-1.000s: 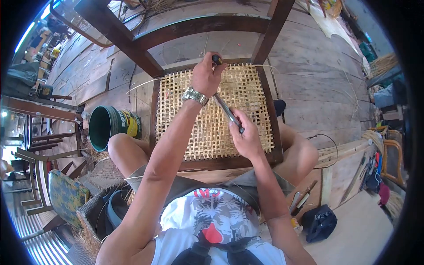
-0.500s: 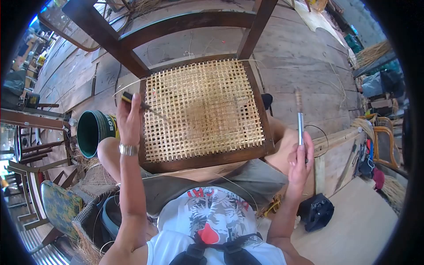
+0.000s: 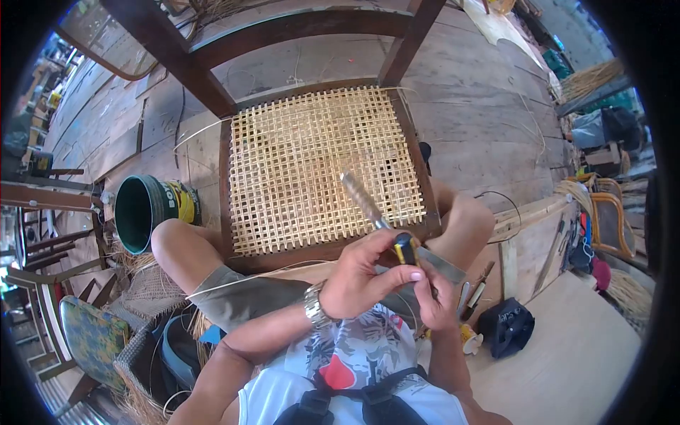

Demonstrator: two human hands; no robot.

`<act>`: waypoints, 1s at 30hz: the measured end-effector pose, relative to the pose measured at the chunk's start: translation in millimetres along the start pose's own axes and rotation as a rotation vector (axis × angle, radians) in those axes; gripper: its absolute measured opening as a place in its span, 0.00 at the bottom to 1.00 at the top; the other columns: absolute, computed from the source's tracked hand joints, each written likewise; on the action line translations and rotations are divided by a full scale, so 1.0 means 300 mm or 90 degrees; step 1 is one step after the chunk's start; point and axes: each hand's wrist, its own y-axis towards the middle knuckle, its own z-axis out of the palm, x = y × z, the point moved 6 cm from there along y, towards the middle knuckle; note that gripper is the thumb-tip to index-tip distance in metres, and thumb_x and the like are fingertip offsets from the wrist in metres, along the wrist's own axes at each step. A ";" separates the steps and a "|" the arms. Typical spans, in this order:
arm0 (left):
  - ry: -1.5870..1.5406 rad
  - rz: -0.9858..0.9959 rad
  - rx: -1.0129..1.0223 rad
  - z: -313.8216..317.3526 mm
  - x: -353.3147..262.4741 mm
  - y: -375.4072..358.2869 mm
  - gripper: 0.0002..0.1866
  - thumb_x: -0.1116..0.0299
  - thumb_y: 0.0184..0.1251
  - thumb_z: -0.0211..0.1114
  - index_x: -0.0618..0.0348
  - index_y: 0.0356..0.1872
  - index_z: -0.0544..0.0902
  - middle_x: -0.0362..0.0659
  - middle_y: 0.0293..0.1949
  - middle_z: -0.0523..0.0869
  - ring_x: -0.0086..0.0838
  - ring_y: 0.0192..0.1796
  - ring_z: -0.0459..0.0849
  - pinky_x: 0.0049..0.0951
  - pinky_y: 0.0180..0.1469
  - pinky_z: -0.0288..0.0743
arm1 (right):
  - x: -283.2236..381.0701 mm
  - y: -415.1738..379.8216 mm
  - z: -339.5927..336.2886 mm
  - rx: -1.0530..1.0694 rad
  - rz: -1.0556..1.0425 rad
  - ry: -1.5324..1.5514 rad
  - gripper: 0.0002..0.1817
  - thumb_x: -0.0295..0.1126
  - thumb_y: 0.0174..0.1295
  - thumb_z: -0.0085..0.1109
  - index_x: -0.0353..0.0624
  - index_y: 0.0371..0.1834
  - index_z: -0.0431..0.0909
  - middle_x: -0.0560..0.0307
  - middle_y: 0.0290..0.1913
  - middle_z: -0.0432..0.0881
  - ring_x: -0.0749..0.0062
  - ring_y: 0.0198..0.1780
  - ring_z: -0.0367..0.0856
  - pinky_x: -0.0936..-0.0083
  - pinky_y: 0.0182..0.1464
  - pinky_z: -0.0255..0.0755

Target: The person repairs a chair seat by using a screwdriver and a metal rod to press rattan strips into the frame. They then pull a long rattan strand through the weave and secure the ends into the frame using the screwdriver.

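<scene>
A chair seat of woven cane (image 3: 319, 177) in a dark wooden frame stands before me, between my knees. My left hand (image 3: 358, 280) is closed around a screwdriver-like tool (image 3: 406, 249) with a black and yellow handle; its thin shaft is hidden now. Close beside it, my right hand (image 3: 438, 297) is closed on a metal rod (image 3: 363, 200) with a worn, brownish far end, which points up and left over the seat's near right part. The two hands meet or nearly meet above my lap, and the rod's lower part is hidden behind my left fingers.
A dark green bucket (image 3: 145, 212) stands left of my knee. Loose cane strands (image 3: 202, 134) stick out at the seat's corners. On the right are a wooden bench (image 3: 531, 223), a black cap-like item (image 3: 506, 327) and some tools (image 3: 476, 290). A camouflage-patterned cushion (image 3: 92, 329) lies at left.
My left hand has moved right and toward me, from the seat's left edge to my right hand. My right hand has come inward, bringing the rod over the seat.
</scene>
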 end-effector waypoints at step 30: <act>1.101 0.053 -0.005 -0.407 0.282 0.246 0.38 0.47 0.82 0.50 0.62 0.83 0.60 0.54 0.87 0.51 0.53 0.88 0.43 0.56 0.86 0.33 | -0.775 -0.763 -0.324 -0.230 0.485 -0.610 0.13 0.37 0.78 0.54 0.43 0.57 0.79 0.41 0.49 0.80 0.38 0.49 0.83 0.47 0.47 0.77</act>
